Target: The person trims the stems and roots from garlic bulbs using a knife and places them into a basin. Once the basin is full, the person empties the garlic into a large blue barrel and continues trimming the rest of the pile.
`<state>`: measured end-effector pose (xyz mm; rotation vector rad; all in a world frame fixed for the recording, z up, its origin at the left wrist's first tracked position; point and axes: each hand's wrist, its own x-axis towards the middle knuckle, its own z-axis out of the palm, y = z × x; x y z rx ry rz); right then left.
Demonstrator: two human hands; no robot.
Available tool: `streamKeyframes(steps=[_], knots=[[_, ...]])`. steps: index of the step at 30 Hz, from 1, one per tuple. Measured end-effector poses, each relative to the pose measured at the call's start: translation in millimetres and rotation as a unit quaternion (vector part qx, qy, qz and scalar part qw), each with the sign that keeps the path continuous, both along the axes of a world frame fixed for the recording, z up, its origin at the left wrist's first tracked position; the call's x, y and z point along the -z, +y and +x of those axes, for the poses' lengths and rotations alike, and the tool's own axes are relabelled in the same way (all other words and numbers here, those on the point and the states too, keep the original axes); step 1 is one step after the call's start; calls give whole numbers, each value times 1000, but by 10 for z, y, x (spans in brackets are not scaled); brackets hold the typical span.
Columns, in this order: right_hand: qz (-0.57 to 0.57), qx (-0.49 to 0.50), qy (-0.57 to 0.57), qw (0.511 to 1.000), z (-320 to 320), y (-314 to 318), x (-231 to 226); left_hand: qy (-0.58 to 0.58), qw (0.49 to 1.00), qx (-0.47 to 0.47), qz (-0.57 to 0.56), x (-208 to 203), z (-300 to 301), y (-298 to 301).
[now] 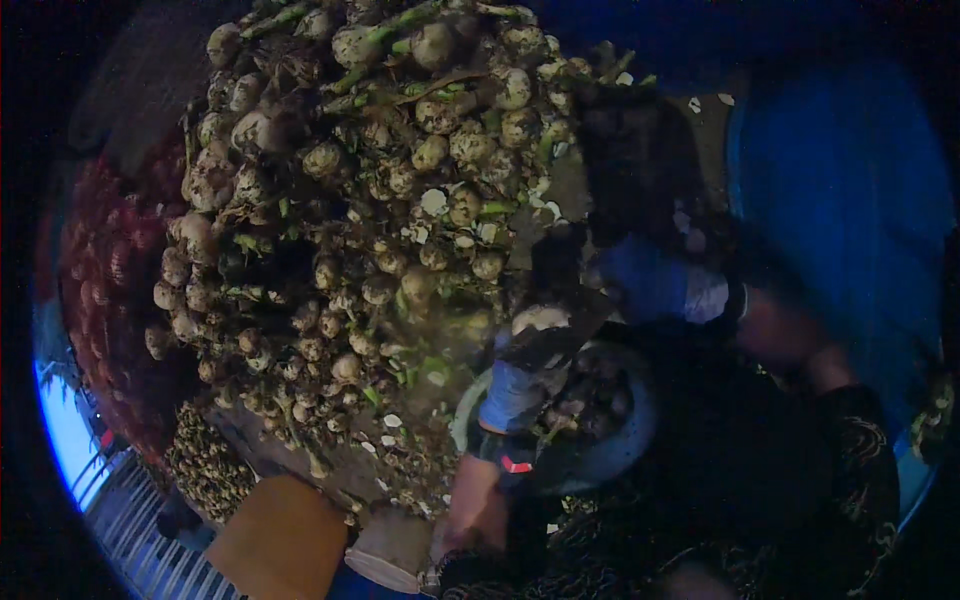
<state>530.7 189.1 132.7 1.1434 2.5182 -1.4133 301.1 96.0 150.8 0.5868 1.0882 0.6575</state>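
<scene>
My left hand (540,352), in a dark glove with a blue cuff, is closed around a pale round bulb (541,318) above the rim of a basin. My right hand (640,275), in a blue glove, reaches in from the right and is close to the same bulb. Its fingers are lost in shadow and blur, so what it holds is hidden. Below both hands is a light blue basin (640,440) containing several dark bulbs (590,400). In front of me lies a big heap of soil-covered bulbs (430,150) with green stalks.
A red mesh sack (120,270) of bulbs stands at the left. Near me are a tan box-like object (280,540) and a pale container (390,550). Blue sheeting (840,200) covers the right side. White cut pieces (434,202) are scattered over the heap.
</scene>
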Motion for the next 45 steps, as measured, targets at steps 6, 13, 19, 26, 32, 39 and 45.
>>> streamKeyframes(steps=[6, 13, 19, 26, 32, 39, 45], knots=[[40, 49, -115, 991, 377, 70, 214, -384, 894, -201, -111, 5, -127, -33], [-214, 168, 78, 959, -78, 51, -577, -286, 875, -390, 7, -476, 339, 579], [-311, 294, 112, 897, -9, -32, -353, -362, 867, -332, -91, -151, 136, 224], [-47, 90, 153, 983, 71, 101, -98, -97, 989, 72, -90, -184, 5, 280], [-133, 123, 31, 983, -119, 45, -217, 154, 979, 124, 43, -102, -199, 254], [-222, 76, -23, 972, 97, -47, -148, 78, 961, 160, 212, -516, -170, 274], [-300, 98, 7, 949, -346, 53, 193, 697, 703, 115, 83, 273, -1387, 237]])
